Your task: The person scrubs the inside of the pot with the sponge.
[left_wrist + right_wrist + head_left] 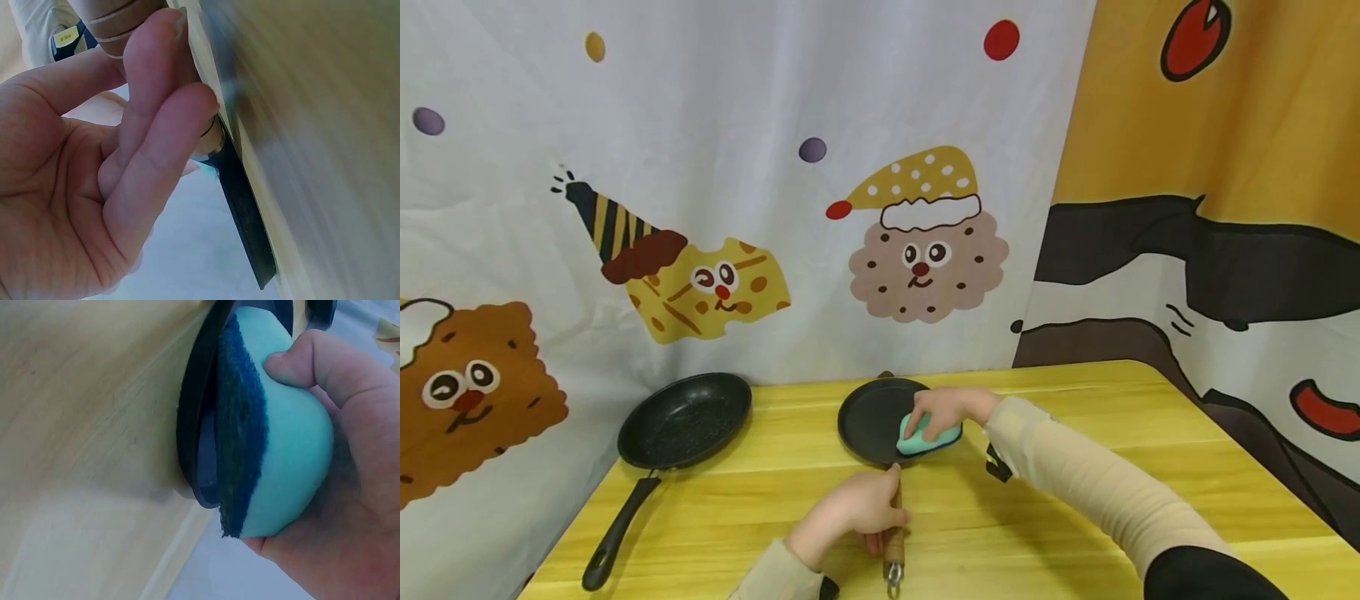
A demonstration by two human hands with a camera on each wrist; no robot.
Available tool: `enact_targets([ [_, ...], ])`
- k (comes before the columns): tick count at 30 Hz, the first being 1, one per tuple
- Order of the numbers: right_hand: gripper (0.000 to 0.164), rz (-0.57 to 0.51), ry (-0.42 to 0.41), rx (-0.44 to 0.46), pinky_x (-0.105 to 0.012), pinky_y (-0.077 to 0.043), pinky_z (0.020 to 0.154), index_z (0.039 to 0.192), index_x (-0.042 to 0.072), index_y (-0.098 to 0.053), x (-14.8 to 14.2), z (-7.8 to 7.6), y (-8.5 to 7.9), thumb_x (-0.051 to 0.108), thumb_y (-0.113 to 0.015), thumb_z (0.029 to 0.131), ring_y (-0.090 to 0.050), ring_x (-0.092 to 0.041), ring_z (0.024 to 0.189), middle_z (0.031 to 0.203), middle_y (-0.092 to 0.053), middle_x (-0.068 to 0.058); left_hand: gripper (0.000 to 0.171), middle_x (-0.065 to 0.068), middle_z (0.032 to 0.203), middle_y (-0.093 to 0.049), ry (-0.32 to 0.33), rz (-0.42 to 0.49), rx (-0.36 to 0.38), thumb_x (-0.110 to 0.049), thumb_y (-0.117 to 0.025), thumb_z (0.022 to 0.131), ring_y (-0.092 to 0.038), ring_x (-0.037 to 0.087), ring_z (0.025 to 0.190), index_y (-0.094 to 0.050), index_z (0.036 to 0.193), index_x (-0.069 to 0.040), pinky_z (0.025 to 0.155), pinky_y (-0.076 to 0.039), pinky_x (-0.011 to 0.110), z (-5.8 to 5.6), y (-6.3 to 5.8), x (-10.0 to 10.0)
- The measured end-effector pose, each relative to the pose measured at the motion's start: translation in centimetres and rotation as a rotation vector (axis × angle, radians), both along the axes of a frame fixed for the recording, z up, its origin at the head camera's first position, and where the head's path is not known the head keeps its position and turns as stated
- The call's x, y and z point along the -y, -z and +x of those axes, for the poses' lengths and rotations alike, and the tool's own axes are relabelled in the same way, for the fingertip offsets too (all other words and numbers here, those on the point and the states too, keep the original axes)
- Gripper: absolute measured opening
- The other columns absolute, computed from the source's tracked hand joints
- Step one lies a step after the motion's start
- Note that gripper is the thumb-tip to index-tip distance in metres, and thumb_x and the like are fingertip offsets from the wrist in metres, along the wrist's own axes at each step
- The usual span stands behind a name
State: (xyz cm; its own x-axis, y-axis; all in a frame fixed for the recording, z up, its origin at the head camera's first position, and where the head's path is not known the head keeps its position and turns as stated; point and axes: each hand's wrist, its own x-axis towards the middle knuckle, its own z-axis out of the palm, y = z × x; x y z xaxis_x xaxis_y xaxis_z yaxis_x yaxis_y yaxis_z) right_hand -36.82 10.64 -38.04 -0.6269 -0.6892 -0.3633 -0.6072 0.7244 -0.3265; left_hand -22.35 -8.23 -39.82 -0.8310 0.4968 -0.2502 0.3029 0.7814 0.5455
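A flat, round black pan (872, 421) with a low rim lies near the back of the table. Its wooden handle (894, 546) points toward me, and my left hand (865, 507) grips it. In the left wrist view the fingers curl round the ringed wood (119, 25), close beside the tabletop. My right hand (951, 408) holds a mint-green sponge (928, 435) over the pan's right side. The right wrist view shows the sponge's dark blue scouring layer (240, 437) facing the pan, overlapping its rim (190, 419), with the thumb pressed into the soft green side.
A deeper black frying pan (685, 421) sits at the table's left, its black handle (621, 533) angled toward the front left edge. The yellow wood-grain table (1075, 467) ends at a printed cloth (820, 333) hanging behind it.
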Motion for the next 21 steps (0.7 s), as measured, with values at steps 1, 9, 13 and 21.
enact_targets([
  [1, 0.041, -0.013, -0.008, -0.001, -0.032, -0.035, 0.072, 0.115, 0.034, -0.072, 0.1, 0.0, 0.1, 0.008, -0.062, 0.085, -0.045, -0.024, 0.122, 0.138, -0.045, -0.013, 0.074, -0.002, 0.047, -0.057, 0.000, -0.003, -0.004, -0.024, -0.066, 0.094, -0.058, 0.015, 0.038, -0.029, 0.147, 0.011, 0.042, -0.050, 0.028, 0.0, 0.0, 0.0],
  [9, 0.044, -0.098, -0.116, -0.070, -0.027, -0.026, 0.066, 0.123, 0.034, -0.069, 2.6, 1.1, 2.0, 0.010, -0.063, 0.087, -0.033, -0.012, 0.079, 0.097, -0.046, 0.007, 0.074, -0.003, 0.047, -0.058, 0.023, 0.001, 0.011, -0.024, -0.066, 0.093, -0.059, 0.015, 0.038, -0.029, 0.146, 0.011, 0.043, -0.051, 0.028, 0.5, 0.1, 0.4],
  [13, 0.044, -0.109, -0.118, -0.111, -0.025, -0.025, 0.063, 0.123, 0.034, -0.069, 3.5, 1.2, 2.4, 0.011, -0.065, 0.086, -0.032, -0.011, 0.075, 0.095, -0.045, 0.008, 0.074, -0.004, 0.048, -0.057, 0.043, -0.005, -0.016, -0.023, -0.067, 0.092, -0.058, 0.014, 0.037, -0.030, 0.145, 0.013, 0.042, -0.050, 0.026, 0.5, 0.2, 0.3],
  [21, 0.045, -0.096, -0.138, -0.188, -0.024, -0.027, 0.063, 0.126, 0.035, -0.066, 5.3, 1.0, 2.1, 0.011, -0.066, 0.088, -0.032, -0.012, 0.075, 0.095, -0.045, 0.008, 0.074, -0.003, 0.050, -0.058, 0.025, 0.013, -0.008, -0.022, -0.067, 0.092, -0.058, 0.014, 0.038, -0.029, 0.145, 0.015, 0.041, -0.051, 0.028, 0.2, 0.0, 0.4],
])
